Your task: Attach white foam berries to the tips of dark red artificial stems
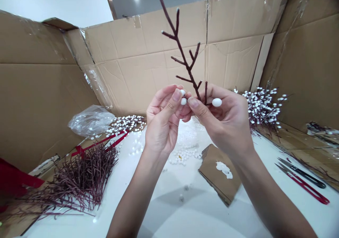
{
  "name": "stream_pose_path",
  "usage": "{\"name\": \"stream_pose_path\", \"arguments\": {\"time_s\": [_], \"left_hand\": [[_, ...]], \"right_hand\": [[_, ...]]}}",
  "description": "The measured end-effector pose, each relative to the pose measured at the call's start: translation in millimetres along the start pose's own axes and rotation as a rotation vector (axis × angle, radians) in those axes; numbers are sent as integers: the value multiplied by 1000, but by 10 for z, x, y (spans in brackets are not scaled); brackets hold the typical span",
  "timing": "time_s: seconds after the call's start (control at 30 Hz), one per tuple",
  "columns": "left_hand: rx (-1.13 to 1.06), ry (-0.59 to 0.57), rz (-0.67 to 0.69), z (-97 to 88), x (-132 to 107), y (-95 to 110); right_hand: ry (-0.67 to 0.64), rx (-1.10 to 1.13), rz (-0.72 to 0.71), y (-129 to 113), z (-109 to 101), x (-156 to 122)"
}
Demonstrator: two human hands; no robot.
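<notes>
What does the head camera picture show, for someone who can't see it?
A left hand and right hand hold a dark red twig and white beads. More twigs and beaded branches lie nearby, before cardboard walls.

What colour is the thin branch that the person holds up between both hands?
Dark reddish-brown; the thin branch shows best in the head view, against the cardboard.

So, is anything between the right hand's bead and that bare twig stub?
Nothing visible: the white foam bead rests at the right hand, and only a narrow gap separates it from the twig's bare side stub.
</notes>
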State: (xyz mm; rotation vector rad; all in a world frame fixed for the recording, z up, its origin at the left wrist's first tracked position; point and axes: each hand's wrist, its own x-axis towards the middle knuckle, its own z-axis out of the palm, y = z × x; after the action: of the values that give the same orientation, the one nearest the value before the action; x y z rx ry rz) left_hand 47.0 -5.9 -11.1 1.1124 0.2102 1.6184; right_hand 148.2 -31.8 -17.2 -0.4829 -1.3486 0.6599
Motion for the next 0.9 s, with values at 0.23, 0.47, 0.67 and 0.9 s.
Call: {"name": "stream_pose_path", "arguments": {"time_s": [0.23, 0.47, 0.67, 0.9], "left_hand": [[-19, -75, 86, -46, 36, -52], [24, -161, 114, -129, 98, -92], [44, -168, 119, -125, 90, -86], [49, -185, 121, -118, 82, -84]], "right_hand": [[50, -70, -100, 34, -16, 29], [32, -30, -96, 44, -25, 38], [26, -36, -92, 45, -23, 31], [55, -34, -91, 43, -15, 38]]}}
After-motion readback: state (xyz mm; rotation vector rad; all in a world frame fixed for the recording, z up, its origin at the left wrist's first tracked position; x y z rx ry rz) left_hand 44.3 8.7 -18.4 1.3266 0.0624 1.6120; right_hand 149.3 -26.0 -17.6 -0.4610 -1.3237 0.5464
